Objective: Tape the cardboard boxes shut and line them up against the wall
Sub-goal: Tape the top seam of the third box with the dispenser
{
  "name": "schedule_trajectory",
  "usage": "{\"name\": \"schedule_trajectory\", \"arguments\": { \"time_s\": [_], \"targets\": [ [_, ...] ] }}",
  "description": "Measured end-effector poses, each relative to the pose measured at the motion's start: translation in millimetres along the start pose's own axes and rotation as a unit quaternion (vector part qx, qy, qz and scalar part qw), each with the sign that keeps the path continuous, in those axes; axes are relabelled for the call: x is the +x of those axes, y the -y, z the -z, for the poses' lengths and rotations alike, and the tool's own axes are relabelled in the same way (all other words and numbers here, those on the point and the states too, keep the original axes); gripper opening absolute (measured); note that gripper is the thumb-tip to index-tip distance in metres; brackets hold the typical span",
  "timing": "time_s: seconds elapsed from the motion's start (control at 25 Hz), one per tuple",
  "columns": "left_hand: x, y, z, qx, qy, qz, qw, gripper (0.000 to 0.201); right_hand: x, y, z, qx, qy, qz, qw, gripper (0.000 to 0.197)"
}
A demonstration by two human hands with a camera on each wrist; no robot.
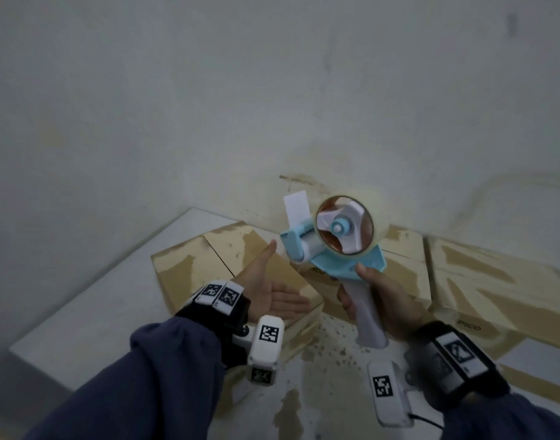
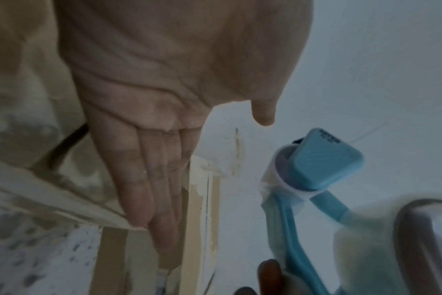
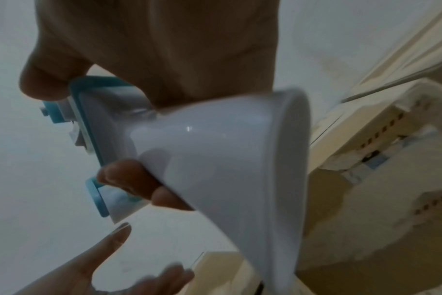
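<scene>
My right hand (image 1: 377, 296) grips the white handle of a blue tape dispenser (image 1: 339, 246) with a clear tape roll, held up above the boxes; its handle (image 3: 215, 159) fills the right wrist view. My left hand (image 1: 272, 290) is flat and open, palm up, just left of the dispenser and touching nothing; its straight fingers (image 2: 149, 179) show in the left wrist view beside the dispenser's blue head (image 2: 323, 161). Below lie cardboard boxes: one on the left (image 1: 209, 258), one in the middle behind the dispenser (image 1: 402, 268), one on the right (image 1: 494, 281), all near the wall.
A white stained wall (image 1: 272, 106) rises behind the boxes. The boxes lie on a white surface (image 1: 113, 296) with brown speckles (image 1: 329, 347) near me. Its left edge (image 1: 44, 354) drops off to a darker floor.
</scene>
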State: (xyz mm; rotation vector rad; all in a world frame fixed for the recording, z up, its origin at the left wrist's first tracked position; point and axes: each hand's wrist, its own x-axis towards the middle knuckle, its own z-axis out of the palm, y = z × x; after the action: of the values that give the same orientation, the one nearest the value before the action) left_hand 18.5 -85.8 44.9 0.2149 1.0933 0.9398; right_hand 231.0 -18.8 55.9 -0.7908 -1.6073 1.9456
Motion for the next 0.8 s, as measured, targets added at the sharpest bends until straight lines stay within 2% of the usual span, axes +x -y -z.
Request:
{"name": "schedule_trajectory", "arguments": {
  "time_s": [0.04,0.16,0.24,0.4,0.48,0.56,0.68,0.8],
  "targets": [
    [0.6,-5.1,2.6,-0.018,-0.007,-0.020,1.000,0.091,4.2,1.3,-5.4,-0.002,0.003,0.004,1.000,0.079],
    [0.9,-22.1,13.5,-0.022,-0.062,-0.108,0.992,0.032,17.0,2.1,-18.9,-0.004,0.017,0.012,1.000,0.085],
    [0.2,-33.5,24.1,0.005,-0.101,-0.146,0.984,0.012,21.2,2.5,-26.9,-0.027,0.034,0.010,0.999,0.082],
    [0.8,-57.6,50.8,0.134,-0.183,-0.175,0.958,0.017,34.0,-8.1,-56.6,-0.140,0.013,-0.008,0.990,0.045],
    [-1.2,-74.2,67.3,0.189,-0.212,-0.194,0.939,0.019,40.4,-16.8,-70.3,-0.123,-0.002,-0.019,0.992,0.033],
    [-6.0,-95.3,92.7,0.208,-0.247,-0.240,0.915,0.010,41.2,-23.3,-78.6,-0.111,-0.024,-0.038,0.993,0.021],
    [-10.5,-128.1,132.9,0.243,-0.274,-0.292,0.884,0.005,42.6,-28.9,-92.7,-0.094,-0.076,-0.080,0.989,0.014],
    [2.0,-147.5,153.3,0.288,-0.266,-0.291,0.873,0.013,62.7,-35.1,-109.3,-0.143,-0.133,-0.094,0.976,0.013]
  ]
}}
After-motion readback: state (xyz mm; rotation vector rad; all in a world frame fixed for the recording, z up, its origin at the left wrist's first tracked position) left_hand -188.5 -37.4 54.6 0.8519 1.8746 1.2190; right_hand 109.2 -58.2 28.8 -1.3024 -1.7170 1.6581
